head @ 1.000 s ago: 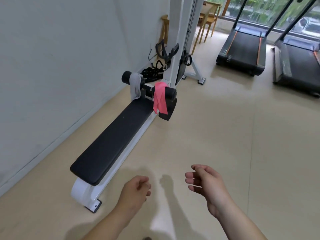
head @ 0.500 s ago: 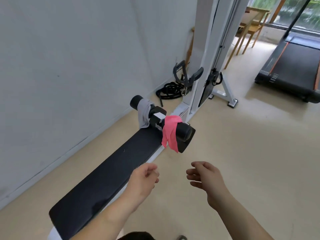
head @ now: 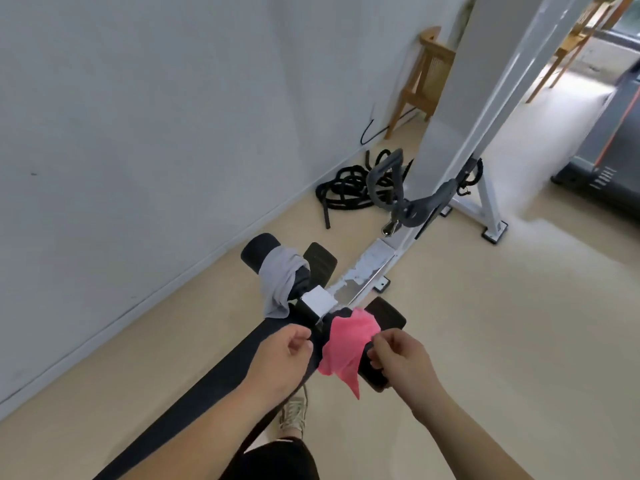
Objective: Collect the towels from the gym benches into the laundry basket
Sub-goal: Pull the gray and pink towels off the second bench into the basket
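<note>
A pink towel hangs over the right foam roller at the end of the black gym bench. A grey towel is draped over the left foam roller. My right hand is at the pink towel's right edge, its fingertips pinched on the cloth. My left hand hovers just left of the pink towel, its fingers curled and holding nothing. No laundry basket is in view.
A white cable machine frame stands beyond the bench, with a grey handle hanging from it. Coiled black rope lies by the wall. A wooden chair stands behind it, and a treadmill at the right. My shoe is beside the bench.
I have walked up to the bench end. Both hands have reached forward to the pink towel, and my right fingers have closed on its edge.
</note>
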`<state>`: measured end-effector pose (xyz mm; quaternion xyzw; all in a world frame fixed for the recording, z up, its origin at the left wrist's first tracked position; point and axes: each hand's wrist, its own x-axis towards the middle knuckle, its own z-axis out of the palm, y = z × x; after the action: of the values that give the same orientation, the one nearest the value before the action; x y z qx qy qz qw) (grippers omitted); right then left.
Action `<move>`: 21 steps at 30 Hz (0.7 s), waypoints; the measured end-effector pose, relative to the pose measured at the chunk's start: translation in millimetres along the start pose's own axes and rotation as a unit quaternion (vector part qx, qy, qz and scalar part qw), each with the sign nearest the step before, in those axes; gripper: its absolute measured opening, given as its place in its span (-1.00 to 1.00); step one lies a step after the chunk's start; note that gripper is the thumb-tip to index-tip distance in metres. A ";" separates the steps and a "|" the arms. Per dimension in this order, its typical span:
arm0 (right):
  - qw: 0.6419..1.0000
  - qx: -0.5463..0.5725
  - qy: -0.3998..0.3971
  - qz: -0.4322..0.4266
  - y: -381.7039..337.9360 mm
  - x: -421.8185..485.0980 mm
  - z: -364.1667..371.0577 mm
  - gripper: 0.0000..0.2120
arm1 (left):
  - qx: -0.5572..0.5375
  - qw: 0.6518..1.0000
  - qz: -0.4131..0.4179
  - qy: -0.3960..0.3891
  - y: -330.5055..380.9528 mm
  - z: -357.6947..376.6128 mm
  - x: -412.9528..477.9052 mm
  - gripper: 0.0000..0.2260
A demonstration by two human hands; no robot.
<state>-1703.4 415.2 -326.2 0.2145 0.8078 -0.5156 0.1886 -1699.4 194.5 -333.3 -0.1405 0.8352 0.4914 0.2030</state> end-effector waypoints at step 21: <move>0.896 -0.418 -0.150 0.004 52.5 216.5 64.8 -0.74 | 0.444 0.886 -0.023 -0.132 -25.9 -7.1 280.7 -0.51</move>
<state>-1850.7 408.6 -505.3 0.0388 0.9101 -0.1561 0.3818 -1936.1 166.1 -483.9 0.0116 0.9280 0.0787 0.3640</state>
